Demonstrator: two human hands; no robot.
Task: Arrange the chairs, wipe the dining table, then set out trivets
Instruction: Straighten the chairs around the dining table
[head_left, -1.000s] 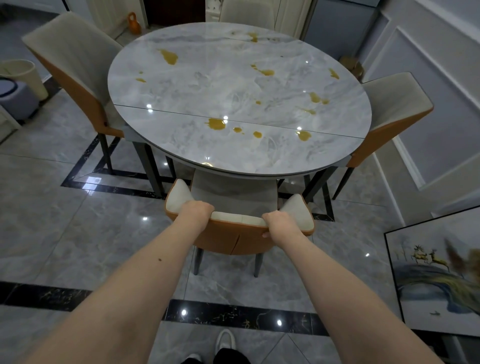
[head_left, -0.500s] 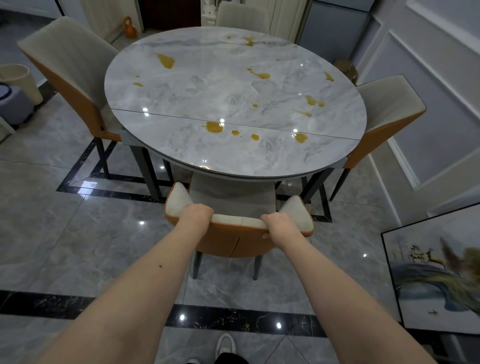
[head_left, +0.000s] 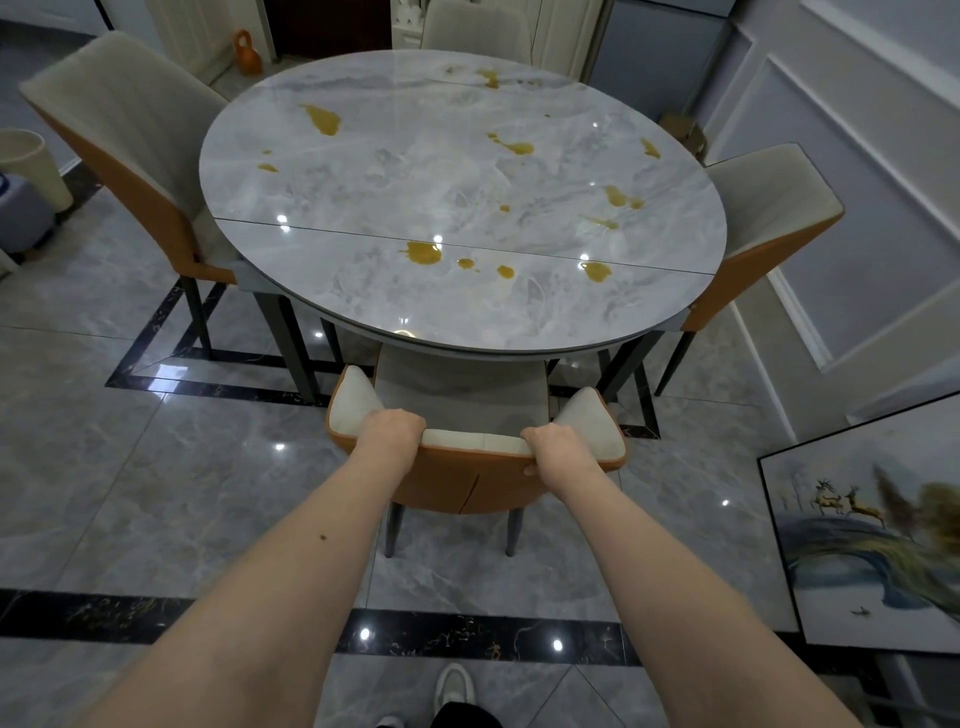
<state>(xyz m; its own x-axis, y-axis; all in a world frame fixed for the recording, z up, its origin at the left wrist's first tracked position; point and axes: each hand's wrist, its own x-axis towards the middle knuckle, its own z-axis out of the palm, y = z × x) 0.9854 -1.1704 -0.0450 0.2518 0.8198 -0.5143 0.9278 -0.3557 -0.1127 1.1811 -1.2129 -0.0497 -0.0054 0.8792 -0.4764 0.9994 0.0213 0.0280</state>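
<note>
Standing at far left: 1 cream bin (head_left: 28, 166), then 1 left chair (head_left: 135, 150) tucked against the round marble desk (head_left: 363, 301). Desk top carries scattered yellow stains (head_left: 423, 253). Near chair (head_left: 475, 441), seat partly under the desk's near edge; left hand (head_left: 392, 434) and right hand (head_left: 553, 449) both curled over its backrest top. Right chair (head_left: 769, 218). Framed picture (head_left: 872, 535) on floor at right.

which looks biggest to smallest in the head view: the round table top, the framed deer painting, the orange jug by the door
1. round table top, by far the largest.
2. framed deer painting, partly cut off at the right edge.
3. orange jug, tiny, though it stands farthest from the camera, so its true size is unsure.
</note>
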